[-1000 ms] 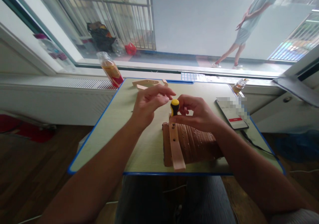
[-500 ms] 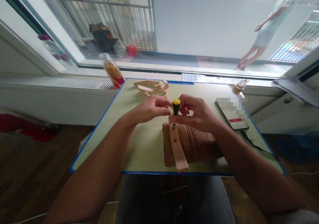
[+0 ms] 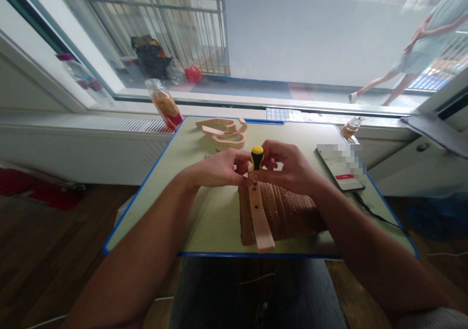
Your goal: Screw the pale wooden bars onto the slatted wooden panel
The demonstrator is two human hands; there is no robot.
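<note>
My right hand (image 3: 287,168) is closed around a small screwdriver with a yellow and black handle (image 3: 257,156), held upright over the far end of a pale wooden strip (image 3: 261,219). That strip lies across a brown ribbed wooden piece (image 3: 288,212) near the table's front edge. My left hand (image 3: 219,169) is pinched against the far end of the strip, right beside the screwdriver; what its fingertips hold is hidden.
Curved pale wooden parts (image 3: 223,130) lie at the back of the green, blue-edged table (image 3: 175,192). A phone (image 3: 341,165) rests at the right with a cable. An orange bottle (image 3: 164,104) and a small bottle (image 3: 351,125) stand on the sill. A person (image 3: 420,51) walks outside.
My left hand has come down and right, from raised and apart to pinched beside the screwdriver at the strip's end. The person outside has walked to the right.
</note>
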